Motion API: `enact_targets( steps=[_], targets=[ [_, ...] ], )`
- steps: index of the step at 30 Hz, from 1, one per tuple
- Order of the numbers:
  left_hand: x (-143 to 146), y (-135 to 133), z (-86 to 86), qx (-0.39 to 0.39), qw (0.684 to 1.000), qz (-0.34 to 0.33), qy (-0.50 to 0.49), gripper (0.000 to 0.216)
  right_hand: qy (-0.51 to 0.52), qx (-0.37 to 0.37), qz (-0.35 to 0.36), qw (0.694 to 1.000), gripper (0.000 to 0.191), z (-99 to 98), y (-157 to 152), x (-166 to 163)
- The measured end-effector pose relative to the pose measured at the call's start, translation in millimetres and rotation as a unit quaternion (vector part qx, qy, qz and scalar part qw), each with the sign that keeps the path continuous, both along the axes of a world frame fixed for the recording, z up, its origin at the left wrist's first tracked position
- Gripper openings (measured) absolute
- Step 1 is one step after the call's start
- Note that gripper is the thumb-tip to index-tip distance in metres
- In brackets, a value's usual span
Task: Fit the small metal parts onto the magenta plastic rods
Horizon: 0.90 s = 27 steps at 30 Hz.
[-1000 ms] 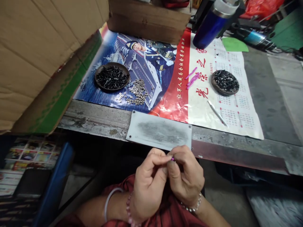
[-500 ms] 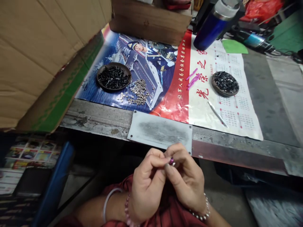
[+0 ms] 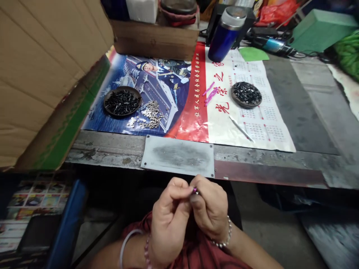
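Observation:
Fingertips together, my left hand point(image 3: 171, 220) and my right hand point(image 3: 211, 209) pinch a tiny purple piece point(image 3: 195, 190) with a silvery bit at its end. Its exact kind is too small to make out, and my fingers hide most of it. Both hands are over my lap, just below the table edge. Closest to them on that edge is a grey metal plate point(image 3: 179, 155) with a dark worn patch. Beyond it lie a pile of small silvery rings or nuts point(image 3: 153, 115) and several magenta strips point(image 3: 210, 96).
Two round dishes, left point(image 3: 108, 112) and right point(image 3: 234, 98), hold short black pieces. A silver knife-like tool point(image 3: 241, 129) lies on the calendar poster point(image 3: 179, 127). A blue flask point(image 3: 223, 43) stands behind. Cardboard point(image 3: 50, 74) rises at left; a wooden box point(image 3: 154, 39) stands at the back.
My view has swung, so the table things appear further left. Both hands stay together, still pinching the purple piece, which now shows a little less between the fingertips.

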<state>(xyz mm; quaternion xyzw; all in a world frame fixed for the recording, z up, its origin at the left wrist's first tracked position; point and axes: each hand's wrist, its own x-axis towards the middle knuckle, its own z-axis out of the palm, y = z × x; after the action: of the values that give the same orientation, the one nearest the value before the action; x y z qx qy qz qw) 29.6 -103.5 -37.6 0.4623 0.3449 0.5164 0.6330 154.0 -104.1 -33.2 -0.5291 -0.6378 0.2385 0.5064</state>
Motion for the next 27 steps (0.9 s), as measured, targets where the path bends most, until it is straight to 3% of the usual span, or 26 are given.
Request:
enact_targets(
  steps=[6, 9, 13, 18, 23, 27],
  targets=[
    [4, -4, 2.1, -0.004, 0.999, 0.005, 0.044, 0.012, 0.032, -0.036, 0.032, 0.998, 0.059, -0.7, -3, 5],
    [6, -4, 6.3, 0.035, 0.998, 0.008, 0.06, 0.013, 0.066, -0.03, 0.034, 0.997, 0.045, 2.7, -9, 7],
    [8, -4, 12.7, 0.064, 0.994, 0.007, 0.089, 0.018, 0.186, -0.058, 0.041, 0.98, 0.018, 5.7, -18, 11],
    [14, -8, 19.1, 0.126, 0.981, -0.026, 0.146, 0.021, 0.157, -0.054, 0.042, 0.985, 0.035, 0.6, -31, 21],
    [15, -10, 19.8, 0.189, 0.962, -0.047, 0.191, 0.029, 0.138, -0.028, -0.006, 0.99, 0.015, -3.0, -40, 26],
    [14, -12, 20.0, 0.219, 0.946, -0.054, 0.233, 0.024, 0.135, -0.046, 0.003, 0.99, 0.039, -6.6, -45, 27]
  ],
)
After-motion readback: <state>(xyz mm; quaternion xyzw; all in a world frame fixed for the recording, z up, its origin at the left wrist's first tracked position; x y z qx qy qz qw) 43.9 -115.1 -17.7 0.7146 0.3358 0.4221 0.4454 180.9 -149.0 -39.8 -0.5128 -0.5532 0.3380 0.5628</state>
